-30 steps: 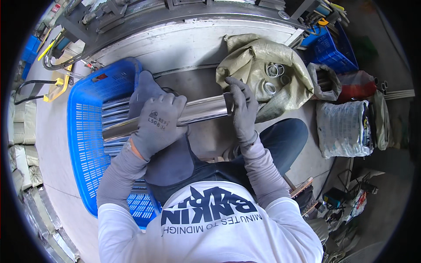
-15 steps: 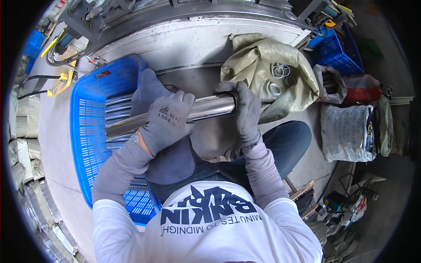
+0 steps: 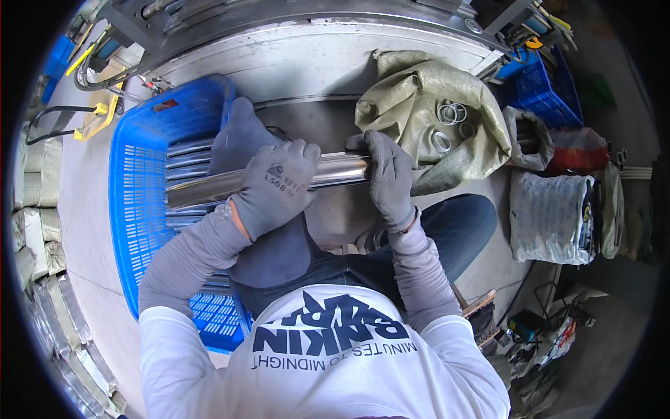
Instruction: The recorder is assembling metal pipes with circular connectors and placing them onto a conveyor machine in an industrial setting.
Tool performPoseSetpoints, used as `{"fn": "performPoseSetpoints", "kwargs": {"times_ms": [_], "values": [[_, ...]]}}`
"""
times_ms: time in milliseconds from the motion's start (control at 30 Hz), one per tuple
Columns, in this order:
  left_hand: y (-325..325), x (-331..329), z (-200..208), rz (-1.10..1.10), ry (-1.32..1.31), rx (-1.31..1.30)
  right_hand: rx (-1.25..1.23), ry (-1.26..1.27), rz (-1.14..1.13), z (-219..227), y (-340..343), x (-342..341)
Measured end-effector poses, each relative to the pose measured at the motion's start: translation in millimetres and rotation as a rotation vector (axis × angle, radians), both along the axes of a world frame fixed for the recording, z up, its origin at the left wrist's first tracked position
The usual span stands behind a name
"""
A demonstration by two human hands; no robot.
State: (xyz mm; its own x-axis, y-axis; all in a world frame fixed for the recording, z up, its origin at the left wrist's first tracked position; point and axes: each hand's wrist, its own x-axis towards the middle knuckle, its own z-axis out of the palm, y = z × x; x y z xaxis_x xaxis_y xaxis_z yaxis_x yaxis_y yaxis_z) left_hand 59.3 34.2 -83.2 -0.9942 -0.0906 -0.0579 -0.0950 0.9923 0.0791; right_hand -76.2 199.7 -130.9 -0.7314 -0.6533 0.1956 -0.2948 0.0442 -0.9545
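A shiny metal tube (image 3: 340, 172) lies slantwise across my lap, its left part over the blue crate. My left hand (image 3: 279, 183), in a grey glove, is closed around the tube's middle. At the tube's right end, my right hand (image 3: 389, 178), gloved too, is wrapped over the rim, thumb on the upper side. Its palm and fingers hide the end face, so whether a ring sits there does not show. More metal tubes (image 3: 188, 158) lie side by side in the blue plastic crate (image 3: 132, 237) at my left.
An open woven sack (image 3: 398, 105) with several pale rings (image 3: 441, 142) in it stands ahead on the right. Behind is a white machine base (image 3: 307, 66). Another blue crate (image 3: 551, 98) and a plastic-wrapped bundle (image 3: 548, 216) stand at the right; wrapped packages (image 3: 43, 241) line the left.
A black ring seen at the tube's right end is no longer visible there. My right hand has shifted slightly left, further over the end; my left hand has slid slightly right.
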Motion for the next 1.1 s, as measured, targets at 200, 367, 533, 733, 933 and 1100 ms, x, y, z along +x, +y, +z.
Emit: {"fn": "performPoseSetpoints", "kwargs": {"times_ms": [200, 367, 533, 733, 933, 1100], "values": [[-2, 2, -2, -0.01, 0.025, 0.082, -0.13, -0.33, -0.057, 3, -1, 4], [-4, 2, 0, -0.002, 0.12, 0.032, -0.261, -0.288, 0.005, 9, 1, -3], [-4, 2, 2, 0.028, 0.031, 0.095, -0.139, 0.016, 0.028, 3, -2, 4], [-8, 2, 2, -0.009, -0.022, 0.093, -0.011, -0.18, 0.045, -16, -5, 0], [17, 2, 5, -0.21, 0.575, 0.031, -0.185, -0.578, -0.178, -28, -1, -23], [-1, 20, -16, 0.242, 0.44, 0.954, -0.25, -0.162, -0.159, -54, 26, -72]]}}
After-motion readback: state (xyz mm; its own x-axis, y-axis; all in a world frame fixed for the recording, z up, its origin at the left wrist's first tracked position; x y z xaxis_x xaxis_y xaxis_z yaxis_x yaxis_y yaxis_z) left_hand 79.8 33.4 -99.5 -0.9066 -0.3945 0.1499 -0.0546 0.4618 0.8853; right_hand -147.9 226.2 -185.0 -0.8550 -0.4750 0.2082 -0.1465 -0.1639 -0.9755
